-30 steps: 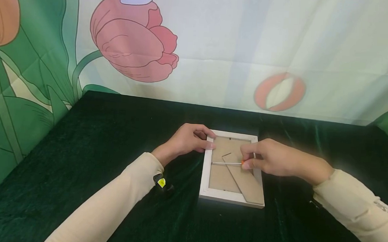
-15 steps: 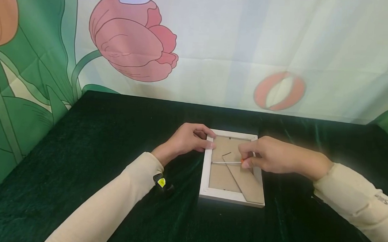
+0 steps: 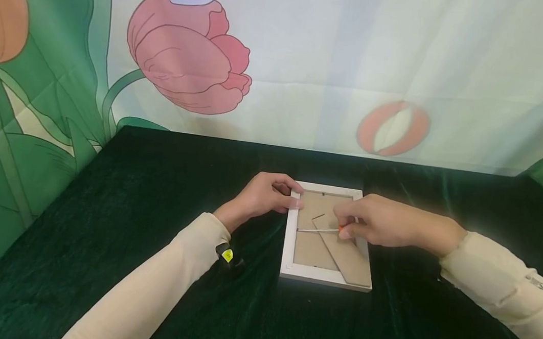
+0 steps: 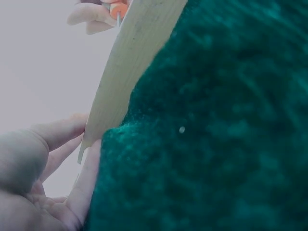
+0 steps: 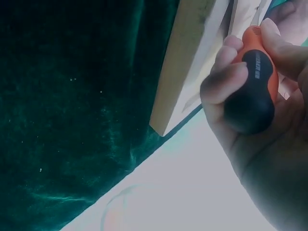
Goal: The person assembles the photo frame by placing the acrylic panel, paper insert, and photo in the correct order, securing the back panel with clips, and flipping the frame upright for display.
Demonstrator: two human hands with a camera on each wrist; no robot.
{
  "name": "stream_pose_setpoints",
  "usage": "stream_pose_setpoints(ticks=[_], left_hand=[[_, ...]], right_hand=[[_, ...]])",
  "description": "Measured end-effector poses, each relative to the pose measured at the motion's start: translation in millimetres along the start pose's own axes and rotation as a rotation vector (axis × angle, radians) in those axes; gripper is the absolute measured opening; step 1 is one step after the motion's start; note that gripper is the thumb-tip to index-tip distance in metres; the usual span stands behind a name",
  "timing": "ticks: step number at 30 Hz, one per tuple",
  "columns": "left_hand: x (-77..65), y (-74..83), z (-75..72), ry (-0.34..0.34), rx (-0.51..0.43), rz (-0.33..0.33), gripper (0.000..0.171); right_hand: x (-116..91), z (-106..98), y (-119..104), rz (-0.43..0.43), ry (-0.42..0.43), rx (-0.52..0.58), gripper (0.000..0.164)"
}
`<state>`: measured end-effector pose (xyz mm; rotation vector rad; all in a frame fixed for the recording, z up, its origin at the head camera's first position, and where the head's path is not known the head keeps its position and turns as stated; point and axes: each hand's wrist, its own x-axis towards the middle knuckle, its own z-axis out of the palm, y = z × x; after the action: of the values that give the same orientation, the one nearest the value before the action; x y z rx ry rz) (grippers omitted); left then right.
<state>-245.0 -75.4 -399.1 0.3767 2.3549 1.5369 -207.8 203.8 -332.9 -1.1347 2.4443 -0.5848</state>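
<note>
A white picture frame lies face down on the dark green cloth, its brown backing board upward. A slanting stand leg is fixed on that board. My left hand grips the frame's left edge near the far corner, thumb on top. In my right hand is a screwdriver with an orange and black handle, the handle wrapped by the fingers in the right wrist view. Its thin shaft points left across the board, the tip at the inner left edge of the frame by a small dark tab.
Dark green velvet cloth covers the table. Behind it hangs a pale curtain printed with large flowers. A black band with a yellow tag sits at the left sleeve's cuff.
The right hand rises slightly and then lowers again, with the screwdriver tip staying at the frame's left inner edge. The left hand keeps its grip on the frame.
</note>
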Motion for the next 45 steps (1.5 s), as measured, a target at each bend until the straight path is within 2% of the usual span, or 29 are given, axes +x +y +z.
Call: stream_pose_setpoints(ticks=[3,10,28,45], left_hand=[[-0.5,-0.2,-0.1,-0.001,-0.004,-0.006,0.033],[-1.4,-1.9,1.3,-0.005,-0.004,-0.002,0.033],[-1.7,2.2,1.1,-0.009,-0.008,-0.010,0.033],[0.4,2.7,-0.1,-0.005,-0.012,-0.020,0.033]], right_hand=[[-1.1,2.7,3.1,0.006,0.012,0.013,0.019],[-7.8,12.5,11.4,0.092,0.020,0.068,0.016],[-12.4,14.4,18.0,0.083,0.076,0.085,0.010],[-6.0,2.1,5.9,0.075,-0.010,0.060,0.018]])
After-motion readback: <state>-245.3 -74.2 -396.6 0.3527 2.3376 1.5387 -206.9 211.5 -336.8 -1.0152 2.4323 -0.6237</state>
